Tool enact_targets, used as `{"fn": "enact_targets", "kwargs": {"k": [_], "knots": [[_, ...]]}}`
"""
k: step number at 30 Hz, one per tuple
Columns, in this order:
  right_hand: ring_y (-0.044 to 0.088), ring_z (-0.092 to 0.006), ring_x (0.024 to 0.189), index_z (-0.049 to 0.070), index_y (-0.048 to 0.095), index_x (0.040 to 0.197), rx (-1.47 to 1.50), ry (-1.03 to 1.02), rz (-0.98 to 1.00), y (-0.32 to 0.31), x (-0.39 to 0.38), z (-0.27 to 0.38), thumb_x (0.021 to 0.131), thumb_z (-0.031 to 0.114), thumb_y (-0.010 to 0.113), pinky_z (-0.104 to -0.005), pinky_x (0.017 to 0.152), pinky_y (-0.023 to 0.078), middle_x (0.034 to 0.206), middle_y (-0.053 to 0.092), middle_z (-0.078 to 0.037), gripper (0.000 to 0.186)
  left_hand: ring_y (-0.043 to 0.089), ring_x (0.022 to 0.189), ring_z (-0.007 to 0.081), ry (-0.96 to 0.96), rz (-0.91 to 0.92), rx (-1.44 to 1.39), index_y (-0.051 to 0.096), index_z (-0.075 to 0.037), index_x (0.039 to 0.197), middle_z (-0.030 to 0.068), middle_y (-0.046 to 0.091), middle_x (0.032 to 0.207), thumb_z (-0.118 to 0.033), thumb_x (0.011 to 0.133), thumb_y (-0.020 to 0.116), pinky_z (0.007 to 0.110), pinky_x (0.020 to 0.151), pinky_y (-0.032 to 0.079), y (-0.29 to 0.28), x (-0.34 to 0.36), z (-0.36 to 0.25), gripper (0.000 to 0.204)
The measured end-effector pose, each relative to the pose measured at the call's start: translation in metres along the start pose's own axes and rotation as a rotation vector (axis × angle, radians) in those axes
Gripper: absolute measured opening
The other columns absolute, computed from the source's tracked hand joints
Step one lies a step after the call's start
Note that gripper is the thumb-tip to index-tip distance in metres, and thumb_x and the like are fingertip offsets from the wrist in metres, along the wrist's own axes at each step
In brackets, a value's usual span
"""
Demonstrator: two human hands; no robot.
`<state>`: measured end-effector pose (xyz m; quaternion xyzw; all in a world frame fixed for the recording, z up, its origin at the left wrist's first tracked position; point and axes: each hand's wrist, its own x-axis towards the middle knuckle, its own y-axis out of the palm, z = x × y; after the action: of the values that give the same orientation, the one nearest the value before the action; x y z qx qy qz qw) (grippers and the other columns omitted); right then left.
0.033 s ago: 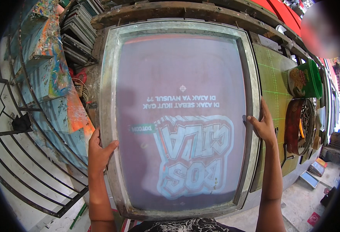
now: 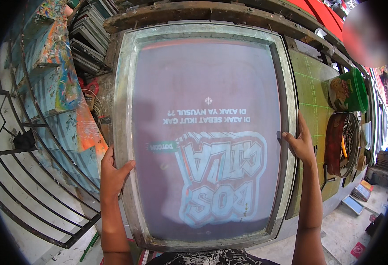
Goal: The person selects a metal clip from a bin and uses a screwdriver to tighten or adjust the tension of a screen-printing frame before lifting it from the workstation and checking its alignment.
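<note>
A large screen-printing frame [image 2: 280, 79] of scuffed metal fills the middle of the view, its mauve mesh [image 2: 202, 70] bearing pale upside-down lettering, a small crosshair mark and a small green label. My left hand [image 2: 116, 170] grips the frame's left side low down, thumb resting on its inner edge and fingers round the outside. My right hand [image 2: 297, 139] holds the right side a little higher, thumb on top and fingers curled over the outer edge. My dark shirt with a white print shows at the bottom.
A curved black metal railing [image 2: 26, 168] and paint-splattered blue steps [image 2: 66, 92] are at left, stacked frames [image 2: 88, 35] behind. A wooden rail [image 2: 211, 11] crosses the top. A green gridded mat [image 2: 306, 88], green tub [image 2: 348, 90] and round tin [image 2: 335, 150] sit right, above a cluttered floor [image 2: 344, 238].
</note>
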<state>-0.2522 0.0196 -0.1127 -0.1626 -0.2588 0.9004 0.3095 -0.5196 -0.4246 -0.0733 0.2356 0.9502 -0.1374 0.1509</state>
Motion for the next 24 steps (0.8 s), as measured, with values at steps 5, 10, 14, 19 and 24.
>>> {"fn": "enact_targets", "kwargs": {"k": [5, 10, 14, 19, 24], "knots": [[0.031, -0.0288, 0.138, -0.009, 0.024, 0.145, 0.057, 0.02, 0.013, 0.002, 0.0, 0.009, 0.07, 0.012, 0.074, -0.0374, 0.114, 0.021, 0.145, 0.035, -0.024, 0.093, 0.061, 0.094, 0.0154, 0.006, 0.004, 0.014, 0.05, 0.005, 0.124, 0.011, 0.062, 0.107, 0.002, 0.075, 0.066, 0.029, 0.087, 0.048, 0.002, -0.001, -0.003, 0.051], [0.031, -0.0286, 0.138, -0.009, 0.023, 0.145, 0.049, 0.018, 0.022, 0.002, 0.0, 0.013, 0.07, 0.011, 0.073, -0.0373, 0.114, 0.02, 0.145, 0.035, -0.024, 0.093, 0.061, 0.094, 0.0152, 0.007, 0.009, 0.001, 0.051, 0.004, 0.122, 0.0104, 0.062, 0.106, 0.002, 0.076, 0.066, 0.029, 0.087, 0.048, 0.0, -0.002, 0.0, 0.049], [0.032, -0.0286, 0.137, -0.009, 0.024, 0.145, 0.018, 0.031, 0.019, 0.0, -0.001, 0.009, 0.069, 0.014, 0.074, -0.0376, 0.114, 0.021, 0.145, 0.035, -0.024, 0.094, 0.061, 0.094, 0.0153, 0.003, 0.005, -0.01, 0.051, 0.004, 0.122, 0.0102, 0.062, 0.106, 0.002, 0.075, 0.066, 0.028, 0.087, 0.048, 0.001, -0.002, 0.001, 0.05], [0.032, -0.0293, 0.137, -0.008, 0.024, 0.145, 0.009, 0.025, 0.008, 0.0, -0.001, 0.006, 0.069, 0.017, 0.075, -0.0383, 0.114, 0.022, 0.144, 0.035, -0.024, 0.095, 0.061, 0.094, 0.0155, -0.014, -0.008, 0.024, 0.051, 0.003, 0.123, 0.0105, 0.062, 0.106, 0.002, 0.075, 0.066, 0.028, 0.087, 0.048, 0.002, -0.003, -0.002, 0.05], [0.032, -0.0297, 0.137, -0.009, 0.024, 0.145, 0.023, 0.026, 0.013, 0.0, 0.0, 0.007, 0.069, 0.016, 0.074, -0.0384, 0.114, 0.022, 0.144, 0.036, -0.024, 0.094, 0.061, 0.093, 0.0155, -0.006, -0.011, 0.019, 0.051, 0.003, 0.123, 0.0105, 0.062, 0.106, 0.001, 0.075, 0.067, 0.028, 0.086, 0.048, 0.001, -0.003, 0.001, 0.05]]}}
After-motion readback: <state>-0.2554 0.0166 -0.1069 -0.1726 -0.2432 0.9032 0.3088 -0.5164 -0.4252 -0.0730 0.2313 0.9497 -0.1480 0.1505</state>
